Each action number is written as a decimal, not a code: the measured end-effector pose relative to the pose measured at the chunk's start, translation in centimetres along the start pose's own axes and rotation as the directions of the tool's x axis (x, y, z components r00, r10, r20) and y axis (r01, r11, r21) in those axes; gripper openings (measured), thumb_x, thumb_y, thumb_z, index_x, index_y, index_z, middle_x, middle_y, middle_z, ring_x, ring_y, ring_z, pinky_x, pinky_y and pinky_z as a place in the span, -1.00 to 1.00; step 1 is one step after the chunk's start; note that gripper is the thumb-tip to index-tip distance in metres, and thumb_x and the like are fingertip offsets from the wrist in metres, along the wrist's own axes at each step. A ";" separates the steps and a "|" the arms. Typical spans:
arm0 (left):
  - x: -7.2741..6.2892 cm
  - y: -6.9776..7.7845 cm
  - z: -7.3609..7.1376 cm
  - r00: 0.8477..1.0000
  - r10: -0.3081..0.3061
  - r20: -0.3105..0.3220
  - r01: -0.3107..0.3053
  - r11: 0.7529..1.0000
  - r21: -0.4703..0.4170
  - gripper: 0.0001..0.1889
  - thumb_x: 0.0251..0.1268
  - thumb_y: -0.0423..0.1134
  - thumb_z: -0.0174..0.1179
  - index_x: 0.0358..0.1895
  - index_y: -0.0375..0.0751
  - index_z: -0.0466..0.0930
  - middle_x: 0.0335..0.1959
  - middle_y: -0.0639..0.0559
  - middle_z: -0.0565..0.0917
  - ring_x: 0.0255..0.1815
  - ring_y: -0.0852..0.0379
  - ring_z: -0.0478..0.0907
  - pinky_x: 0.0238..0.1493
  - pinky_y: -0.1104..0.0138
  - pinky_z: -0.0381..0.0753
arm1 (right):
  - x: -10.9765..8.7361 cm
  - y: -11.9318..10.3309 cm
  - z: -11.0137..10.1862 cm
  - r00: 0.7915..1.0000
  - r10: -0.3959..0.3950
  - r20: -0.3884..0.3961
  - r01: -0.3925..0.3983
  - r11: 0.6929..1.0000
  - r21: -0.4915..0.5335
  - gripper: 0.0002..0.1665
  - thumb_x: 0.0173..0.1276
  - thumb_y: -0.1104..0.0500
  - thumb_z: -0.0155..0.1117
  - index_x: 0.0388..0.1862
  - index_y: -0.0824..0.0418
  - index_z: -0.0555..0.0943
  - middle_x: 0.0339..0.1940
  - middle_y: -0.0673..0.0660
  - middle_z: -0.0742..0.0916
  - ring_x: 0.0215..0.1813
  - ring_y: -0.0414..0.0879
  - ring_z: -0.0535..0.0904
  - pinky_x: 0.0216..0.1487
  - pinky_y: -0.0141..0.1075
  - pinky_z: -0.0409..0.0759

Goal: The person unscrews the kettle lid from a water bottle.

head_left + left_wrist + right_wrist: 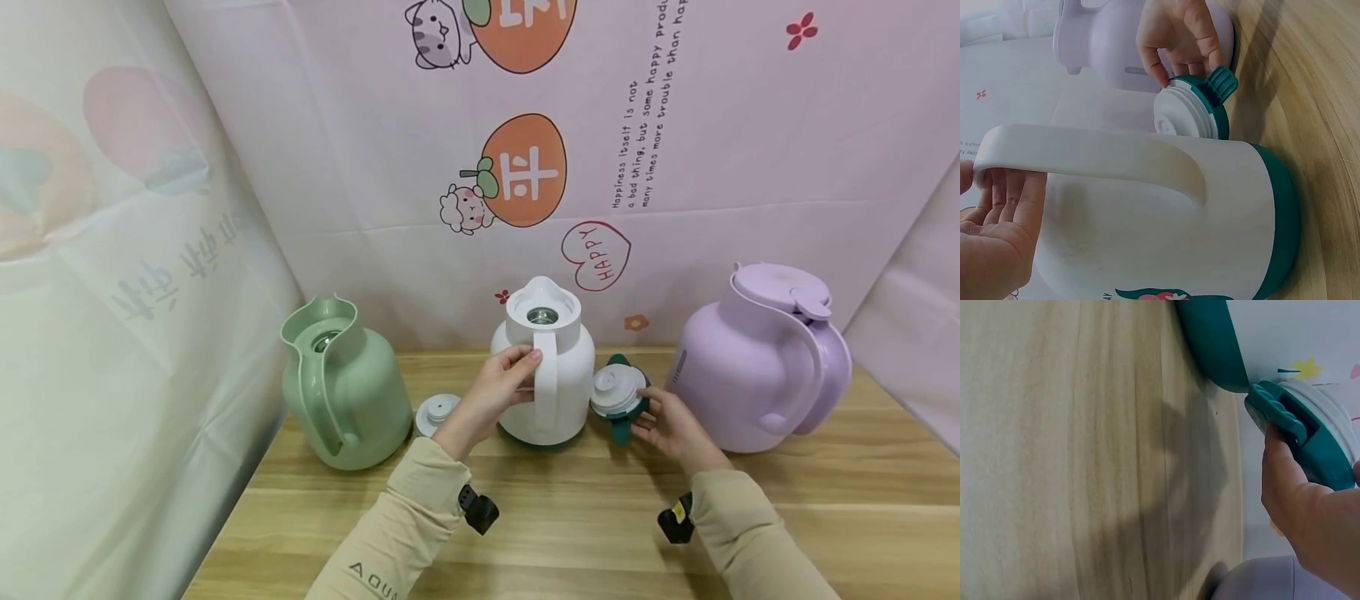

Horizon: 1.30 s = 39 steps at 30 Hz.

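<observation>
- The left hand has its fingers hooked round the upper handle of the white jug; the right hand pinches the green-and-white lid at its edge. The two hands are apart, either side of the jug's body.
- The wood-grain table runs back to a pale printed cloth hung upright behind, with more cloth at both sides.
- The white jug stands upright near the table's back edge, between the green jug and the purple jug; its long axis is vertical, spout toward the back cloth, handle toward the person.
- The lid is just right of the white jug, tilted, its threaded white face turned upward, one green tab pointing toward the person.
</observation>
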<state>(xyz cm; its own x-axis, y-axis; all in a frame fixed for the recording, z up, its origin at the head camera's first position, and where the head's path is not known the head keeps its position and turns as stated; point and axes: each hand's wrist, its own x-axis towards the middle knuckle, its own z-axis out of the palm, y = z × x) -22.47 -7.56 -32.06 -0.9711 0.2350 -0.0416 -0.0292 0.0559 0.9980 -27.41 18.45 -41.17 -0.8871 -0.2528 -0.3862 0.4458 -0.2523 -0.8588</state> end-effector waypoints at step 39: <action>1.0 -0.5 -0.6 0.991 0.121 -0.053 -0.121 0.993 0.007 -0.61 0.55 -0.16 -0.15 0.22 -0.35 0.38 0.02 -0.15 0.55 -0.13 0.25 0.48 0.00 0.35 0.56 | 1.2 1.6 1.1 0.998 -0.005 -0.060 0.012 0.991 0.131 -0.14 0.56 -0.03 -0.30 0.50 0.14 -0.55 0.57 0.24 -0.21 0.59 0.10 -0.24 0.59 -0.09 -0.13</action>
<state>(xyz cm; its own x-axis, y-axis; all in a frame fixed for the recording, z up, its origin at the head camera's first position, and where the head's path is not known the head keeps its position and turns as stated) -23.58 -7.93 -32.57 -0.9787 0.1883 0.0823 0.0902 0.0337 0.9954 -27.66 16.72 -42.63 -0.8947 -0.1955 -0.4015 0.4465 -0.3754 -0.8122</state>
